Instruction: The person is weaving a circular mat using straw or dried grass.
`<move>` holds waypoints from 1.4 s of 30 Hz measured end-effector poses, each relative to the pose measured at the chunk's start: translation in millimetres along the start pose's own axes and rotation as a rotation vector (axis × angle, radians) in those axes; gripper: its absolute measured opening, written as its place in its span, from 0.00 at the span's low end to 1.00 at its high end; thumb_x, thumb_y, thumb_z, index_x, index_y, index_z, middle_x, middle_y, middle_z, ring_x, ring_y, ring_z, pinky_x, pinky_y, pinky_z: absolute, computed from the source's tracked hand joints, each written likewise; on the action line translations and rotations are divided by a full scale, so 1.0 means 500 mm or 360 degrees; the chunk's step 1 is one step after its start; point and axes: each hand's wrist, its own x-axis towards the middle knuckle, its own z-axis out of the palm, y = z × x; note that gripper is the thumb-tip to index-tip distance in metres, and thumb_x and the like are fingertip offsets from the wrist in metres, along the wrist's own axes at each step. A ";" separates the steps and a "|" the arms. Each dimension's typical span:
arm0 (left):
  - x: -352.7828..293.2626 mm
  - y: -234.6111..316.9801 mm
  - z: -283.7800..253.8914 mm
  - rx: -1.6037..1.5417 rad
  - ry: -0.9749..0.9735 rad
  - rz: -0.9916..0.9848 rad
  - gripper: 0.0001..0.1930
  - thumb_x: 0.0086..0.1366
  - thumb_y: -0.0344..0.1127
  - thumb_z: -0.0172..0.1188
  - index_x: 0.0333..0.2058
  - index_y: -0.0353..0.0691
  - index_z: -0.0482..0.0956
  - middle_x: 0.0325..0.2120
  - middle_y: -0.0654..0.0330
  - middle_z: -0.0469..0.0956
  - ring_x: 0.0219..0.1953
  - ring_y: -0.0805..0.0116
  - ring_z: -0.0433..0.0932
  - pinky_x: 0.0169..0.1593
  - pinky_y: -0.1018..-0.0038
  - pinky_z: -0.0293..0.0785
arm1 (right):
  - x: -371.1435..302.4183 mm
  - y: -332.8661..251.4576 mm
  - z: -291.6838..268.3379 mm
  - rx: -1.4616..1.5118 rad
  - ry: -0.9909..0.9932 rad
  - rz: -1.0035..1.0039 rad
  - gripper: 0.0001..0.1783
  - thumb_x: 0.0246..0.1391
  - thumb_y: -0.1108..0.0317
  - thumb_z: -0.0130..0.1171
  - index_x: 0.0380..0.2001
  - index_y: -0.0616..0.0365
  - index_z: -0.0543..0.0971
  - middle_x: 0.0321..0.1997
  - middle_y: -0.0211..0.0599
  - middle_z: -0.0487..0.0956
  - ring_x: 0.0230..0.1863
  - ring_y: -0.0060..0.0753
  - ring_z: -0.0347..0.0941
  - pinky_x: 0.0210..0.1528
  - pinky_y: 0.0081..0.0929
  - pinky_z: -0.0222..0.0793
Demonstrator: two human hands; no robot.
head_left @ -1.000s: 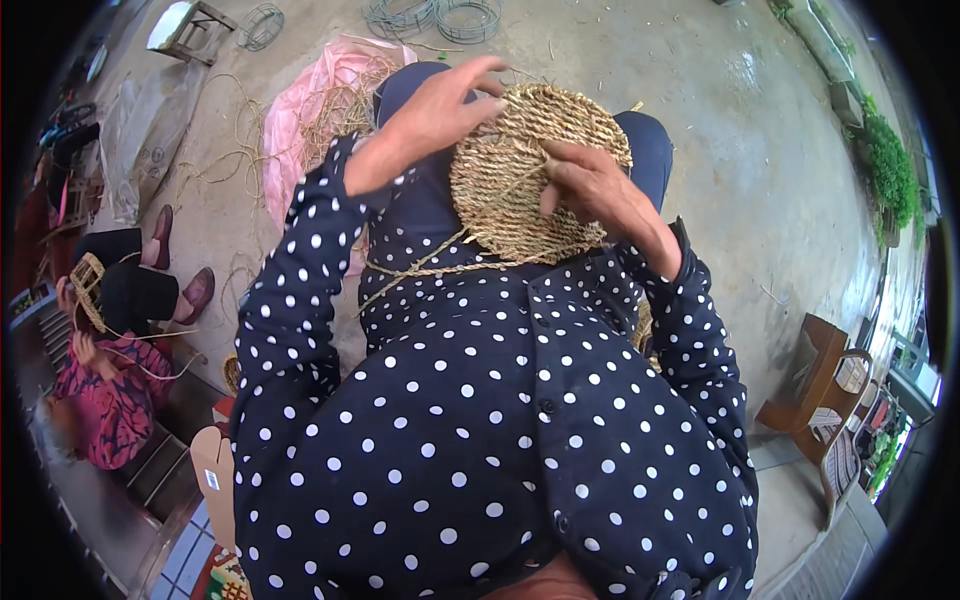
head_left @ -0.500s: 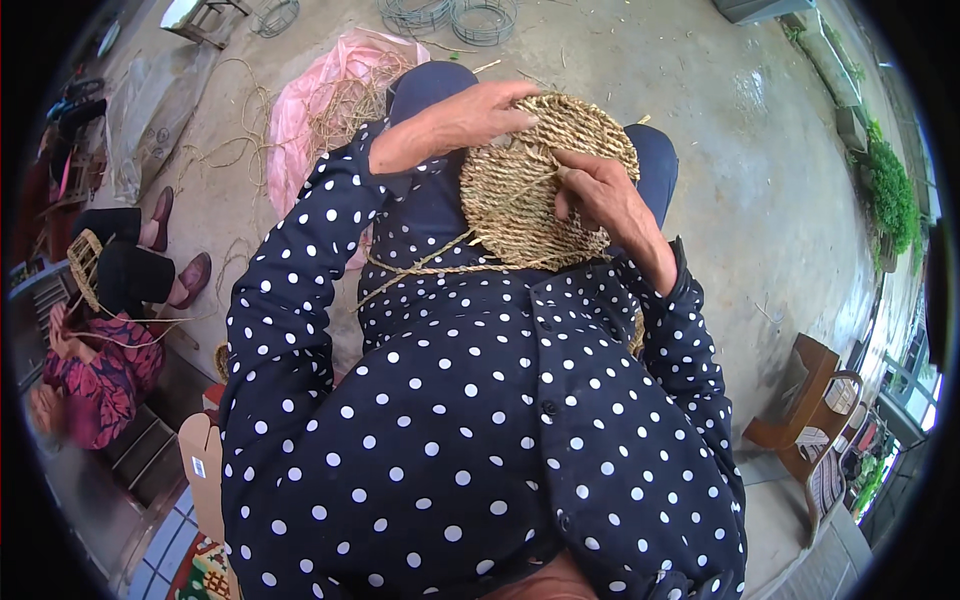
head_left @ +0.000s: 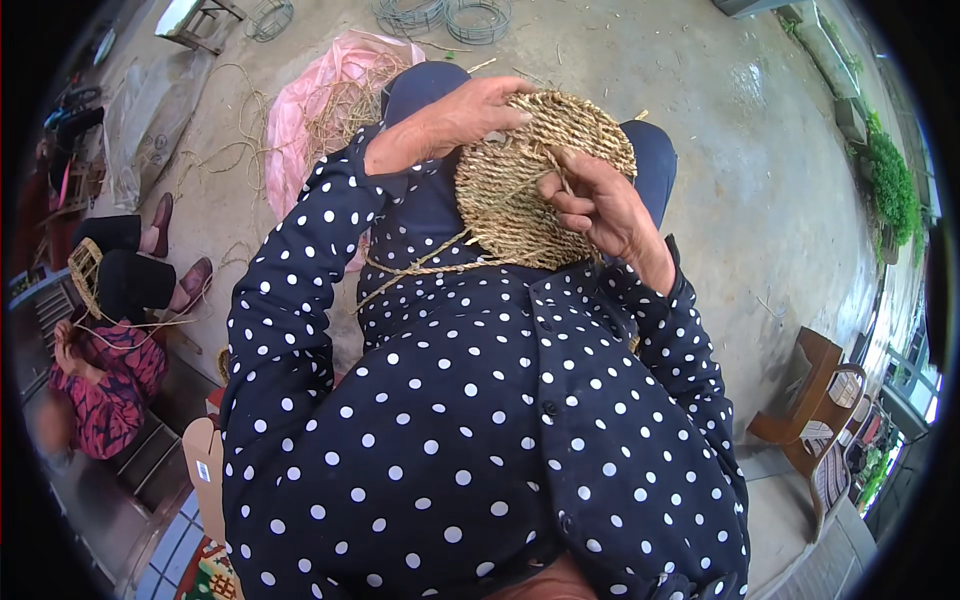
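A round woven straw piece (head_left: pixel 500 205), perhaps a basket bottom, rests on my lap against my knees. My left hand (head_left: pixel 465 118) grips its far left rim, fingers over the edge. Near the middle of the weave, my right hand (head_left: pixel 610 212) pinches a short straw strand between thumb and forefinger, its other fingers curled. A twisted straw cord (head_left: pixel 425 268) runs from the near left side of the piece across my dotted jacket. What lies under the woven piece is hidden.
Left of my knees, a pink plastic sheet (head_left: pixel 290 150) bears a heap of straw cord (head_left: pixel 350 115). Wire rings (head_left: pixel 478 20) lie on the concrete floor beyond. At left a seated co-worker (head_left: pixel 110 375) handles cord by a woven frame (head_left: pixel 84 270). A wooden chair (head_left: pixel 805 385) stands at right.
My right hand has turned and drawn slightly back toward me and left, its curled fingers now showing. My left hand stays on the rim. The co-worker's hands have shifted a little.
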 end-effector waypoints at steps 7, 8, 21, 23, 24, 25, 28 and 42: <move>-0.022 0.005 0.038 0.0837 0.0702 0.0261 0.25 0.64 0.37 0.57 0.58 0.36 0.67 0.47 0.52 0.77 0.48 0.63 0.76 0.53 0.68 0.71 | 0.006 0.001 0.014 0.0608 0.0011 0.0107 0.15 0.69 0.55 0.45 0.46 0.55 0.70 0.32 0.39 0.71 0.17 0.11 0.53 0.13 0.08 0.53; -0.029 0.000 0.047 0.1168 0.0980 0.0541 0.22 0.62 0.35 0.59 0.55 0.39 0.71 0.47 0.53 0.76 0.48 0.56 0.75 0.54 0.64 0.68 | 0.006 0.000 0.012 0.0613 0.0007 0.0102 0.15 0.69 0.55 0.45 0.46 0.55 0.70 0.32 0.39 0.71 0.17 0.11 0.53 0.13 0.08 0.53; -0.068 -0.032 0.142 0.1787 0.1194 0.0963 0.09 0.48 0.26 0.67 0.30 0.38 0.79 0.51 0.54 0.71 0.56 0.52 0.68 0.61 0.57 0.60 | 0.011 0.003 0.011 0.0520 -0.0249 0.0102 0.22 0.67 0.47 0.48 0.47 0.56 0.67 0.35 0.40 0.72 0.17 0.10 0.54 0.16 0.07 0.55; -0.073 -0.034 0.153 0.1676 0.1234 0.0994 0.08 0.47 0.26 0.67 0.28 0.37 0.79 0.52 0.54 0.71 0.57 0.52 0.68 0.61 0.58 0.62 | 0.006 0.003 0.006 0.0539 -0.0252 0.0098 0.25 0.66 0.46 0.49 0.52 0.56 0.67 0.35 0.38 0.73 0.17 0.10 0.55 0.17 0.08 0.55; -0.068 -0.038 0.154 0.1684 0.1239 0.0992 0.08 0.47 0.26 0.67 0.28 0.37 0.79 0.52 0.54 0.71 0.57 0.52 0.68 0.61 0.58 0.62 | 0.007 0.004 0.004 0.0538 -0.0262 0.0100 0.25 0.66 0.46 0.49 0.52 0.56 0.67 0.35 0.38 0.73 0.17 0.10 0.55 0.17 0.08 0.55; -0.064 -0.042 0.157 0.1674 0.1302 0.1020 0.06 0.49 0.27 0.66 0.27 0.37 0.78 0.52 0.55 0.72 0.57 0.52 0.67 0.61 0.58 0.61 | 0.007 0.007 0.003 0.0520 -0.0249 0.0076 0.25 0.65 0.45 0.49 0.52 0.55 0.67 0.35 0.37 0.73 0.17 0.10 0.55 0.17 0.08 0.55; -0.051 -0.051 0.163 0.1678 0.1423 0.1041 0.05 0.50 0.28 0.65 0.26 0.36 0.77 0.51 0.56 0.73 0.57 0.52 0.68 0.59 0.59 0.63 | 0.014 0.007 -0.003 0.0473 -0.0266 0.0036 0.24 0.64 0.45 0.51 0.49 0.53 0.67 0.34 0.36 0.74 0.17 0.11 0.54 0.18 0.10 0.55; -0.077 -0.035 0.163 0.2657 0.1325 0.0951 0.13 0.55 0.36 0.53 0.35 0.37 0.82 0.57 0.55 0.72 0.63 0.59 0.65 0.68 0.45 0.52 | 0.024 0.013 -0.032 0.0353 -0.0156 0.0074 0.18 0.65 0.49 0.51 0.46 0.52 0.73 0.28 0.23 0.67 0.18 0.13 0.51 0.20 0.13 0.50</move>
